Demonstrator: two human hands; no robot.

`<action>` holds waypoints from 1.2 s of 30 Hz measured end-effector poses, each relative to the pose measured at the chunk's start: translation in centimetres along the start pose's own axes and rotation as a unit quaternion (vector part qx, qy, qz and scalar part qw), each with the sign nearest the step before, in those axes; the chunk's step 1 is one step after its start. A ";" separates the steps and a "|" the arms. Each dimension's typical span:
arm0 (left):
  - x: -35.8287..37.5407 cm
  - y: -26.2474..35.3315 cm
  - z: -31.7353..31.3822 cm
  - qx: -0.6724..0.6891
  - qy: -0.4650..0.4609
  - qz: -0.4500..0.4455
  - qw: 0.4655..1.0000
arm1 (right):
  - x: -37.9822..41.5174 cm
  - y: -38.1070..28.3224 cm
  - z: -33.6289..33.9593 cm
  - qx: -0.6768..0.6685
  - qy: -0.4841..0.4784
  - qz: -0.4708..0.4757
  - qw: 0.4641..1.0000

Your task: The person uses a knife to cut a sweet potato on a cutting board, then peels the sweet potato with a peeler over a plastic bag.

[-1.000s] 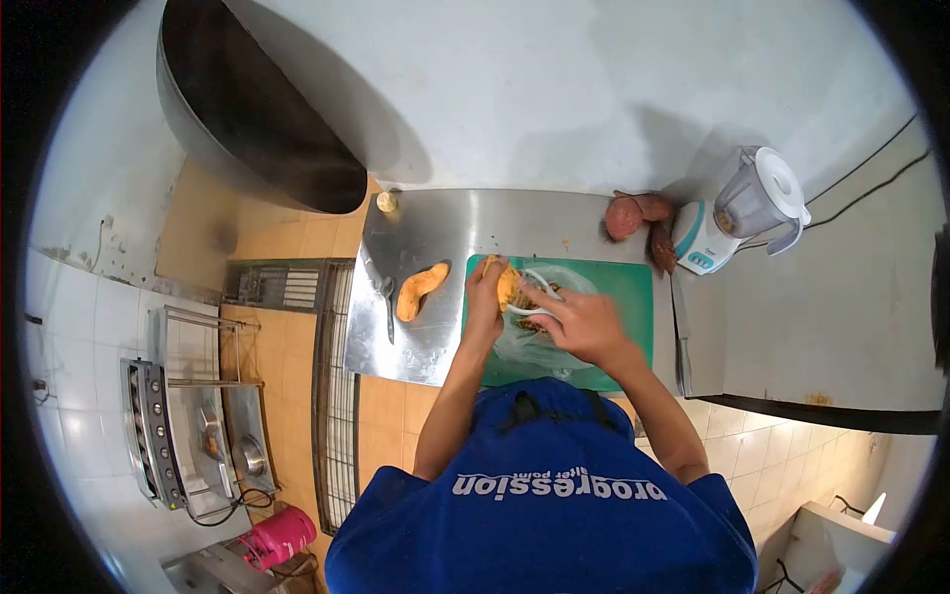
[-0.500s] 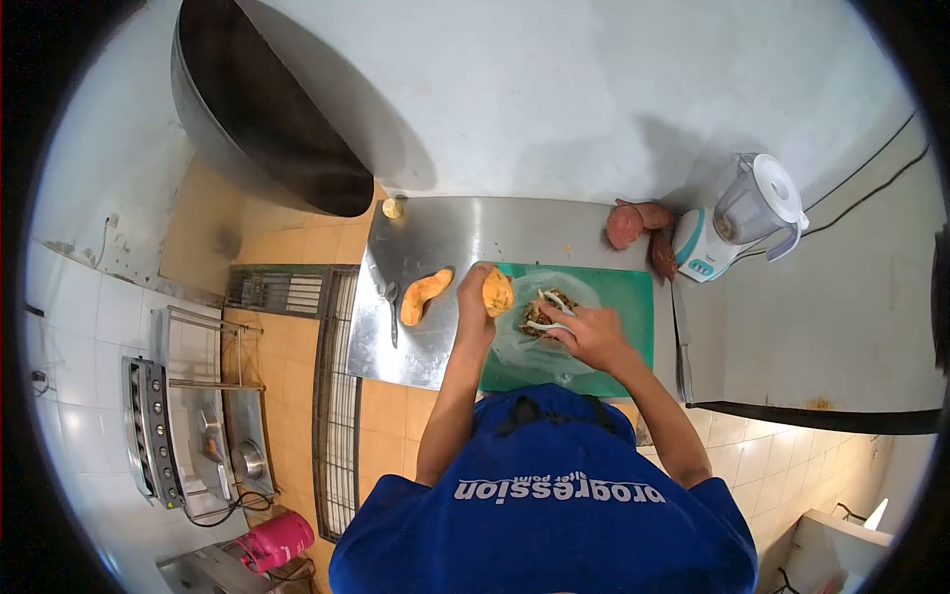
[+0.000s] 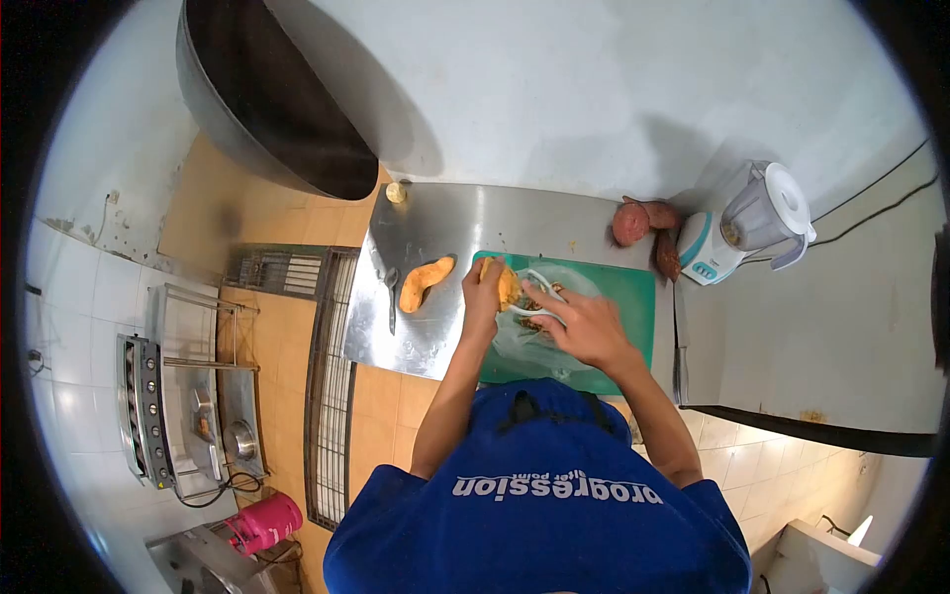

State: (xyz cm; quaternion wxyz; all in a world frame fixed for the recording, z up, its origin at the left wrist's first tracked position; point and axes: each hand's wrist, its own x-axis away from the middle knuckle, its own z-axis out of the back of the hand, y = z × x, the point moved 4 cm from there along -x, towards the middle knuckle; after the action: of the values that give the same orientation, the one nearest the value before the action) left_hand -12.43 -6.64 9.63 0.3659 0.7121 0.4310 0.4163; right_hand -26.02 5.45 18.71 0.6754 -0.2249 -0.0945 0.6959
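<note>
My left hand is closed around a peeled orange-yellow piece above the left edge of the green cutting board. In my right hand is a white peeler, held against the right side of the piece. Beneath it on the board lies a clear plastic bag with brown peelings, partly hidden by my right hand. Left of my left hand, a curved peeled orange root rests on the steel table, beside a spoon.
Reddish unpeeled roots lie at the table's back right, next to a white blender. A knife is right of the board. A small pale piece sits at the back left corner. A large dark wok juts in at upper left.
My right hand has brought the peeler up and left, from over the peelings to the piece in my left hand. The view has shifted slightly.
</note>
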 end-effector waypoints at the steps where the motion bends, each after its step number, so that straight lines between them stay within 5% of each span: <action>1: 0.1 -0.2 -0.4 0.007 0.002 0.006 1.000 | 0.0 0.3 -0.4 -0.001 0.001 -0.001 1.000; 6: -0.3 0.3 0.0 0.018 0.018 0.035 0.999 | 1.1 3.6 -3.6 0.030 -0.118 -0.051 0.991; 9: -0.8 0.0 0.3 -0.043 0.008 0.004 0.999 | 1.2 2.8 -2.3 -0.005 -0.010 -0.034 0.999; 16: -0.7 0.7 0.2 -0.034 0.009 0.003 0.999 | 1.7 3.8 -4.8 0.048 -0.106 -0.034 0.993; 21: -1.0 0.4 0.4 -0.111 0.026 -0.032 0.993 | -0.1 0.5 -0.8 -0.070 -0.021 -0.022 0.997; 25: -0.7 0.1 -0.3 -0.029 0.012 -0.007 0.999 | 0.5 2.9 -3.7 -0.085 0.000 -0.009 0.996; 28: -0.9 0.5 0.5 0.053 0.019 0.025 0.998 | 1.3 4.4 -4.7 -0.017 -0.123 -0.047 0.991; 30: -0.9 1.2 0.6 -0.032 0.025 -0.031 0.999 | 0.6 3.0 -2.6 -0.080 -0.032 -0.045 0.995; 36: -0.6 -0.6 0.1 -0.053 0.034 -0.034 0.997 | -0.7 1.6 -3.3 -0.107 -0.032 -0.026 0.993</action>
State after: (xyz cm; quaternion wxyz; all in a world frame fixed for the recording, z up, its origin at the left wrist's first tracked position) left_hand -12.66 -6.99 8.94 0.4017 0.6622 0.4446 0.4500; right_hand -25.98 4.05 15.28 0.6616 -0.2710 -0.1958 0.6712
